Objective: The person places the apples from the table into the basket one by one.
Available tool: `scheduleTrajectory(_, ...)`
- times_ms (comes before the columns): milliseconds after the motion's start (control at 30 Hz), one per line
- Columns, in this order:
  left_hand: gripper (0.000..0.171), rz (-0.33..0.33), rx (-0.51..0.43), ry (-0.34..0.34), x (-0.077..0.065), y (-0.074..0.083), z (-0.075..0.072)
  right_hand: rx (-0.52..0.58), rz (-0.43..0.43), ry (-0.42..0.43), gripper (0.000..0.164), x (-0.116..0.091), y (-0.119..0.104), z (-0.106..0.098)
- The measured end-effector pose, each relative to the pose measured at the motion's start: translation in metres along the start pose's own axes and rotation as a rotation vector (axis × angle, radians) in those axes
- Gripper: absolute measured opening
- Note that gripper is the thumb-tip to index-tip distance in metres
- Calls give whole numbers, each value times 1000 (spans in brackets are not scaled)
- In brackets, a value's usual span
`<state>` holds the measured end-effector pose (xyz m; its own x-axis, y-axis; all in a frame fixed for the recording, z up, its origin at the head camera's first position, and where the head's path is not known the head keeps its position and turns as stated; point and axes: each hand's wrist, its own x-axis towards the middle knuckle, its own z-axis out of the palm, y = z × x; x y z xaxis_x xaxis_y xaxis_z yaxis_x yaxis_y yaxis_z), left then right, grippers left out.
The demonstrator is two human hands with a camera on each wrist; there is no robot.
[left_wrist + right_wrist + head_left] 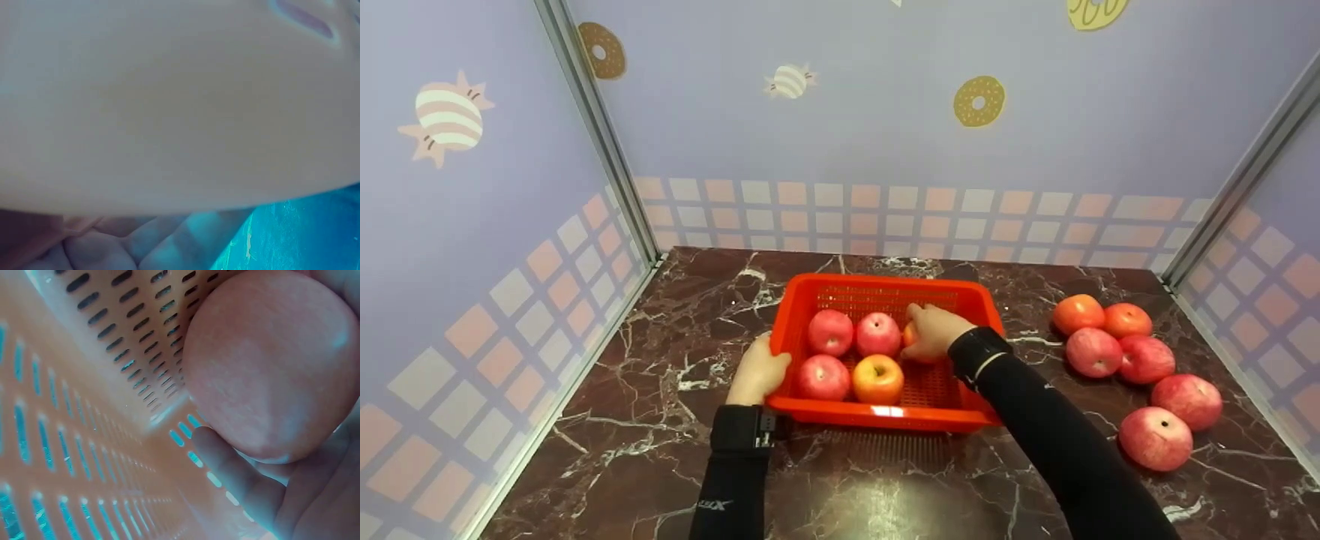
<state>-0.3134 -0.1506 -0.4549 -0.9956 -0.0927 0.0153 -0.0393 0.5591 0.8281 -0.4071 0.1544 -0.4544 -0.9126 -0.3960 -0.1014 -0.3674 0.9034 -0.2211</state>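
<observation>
My left hand (759, 371) grips the left rim of a red plastic basket (885, 415), thumb over the edge. In the left wrist view a blurred wall fills most of the frame, with fingers (169, 242) below it. Inside the basket, toward its right side, my right hand (941, 330) holds an apple (273, 365). Its fingers and thumb lie around the fruit in the right wrist view, close to the slotted walls. Two red apples sit at the back left of the basket, and a pink apple (824, 377) and a yellow-red apple (878, 379) sit nearer me.
Several more apples (1156, 438) lie in a loose group on the dark marbled table (660, 450), right of the basket. Printed panels (885, 135) enclose the table at the back and on both sides.
</observation>
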Motion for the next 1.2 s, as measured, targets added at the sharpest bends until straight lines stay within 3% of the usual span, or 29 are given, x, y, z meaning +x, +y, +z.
scheduleTrajectory(500, 43, -8, -9, -10, 0, -2, 0, -6, 22, -7, 79, -2, -1, -2)
scheduleTrajectory(1200, 42, -15, -1, -8, 0, -1, 0, 28, 3, -2, 73, -5, -2, -6)
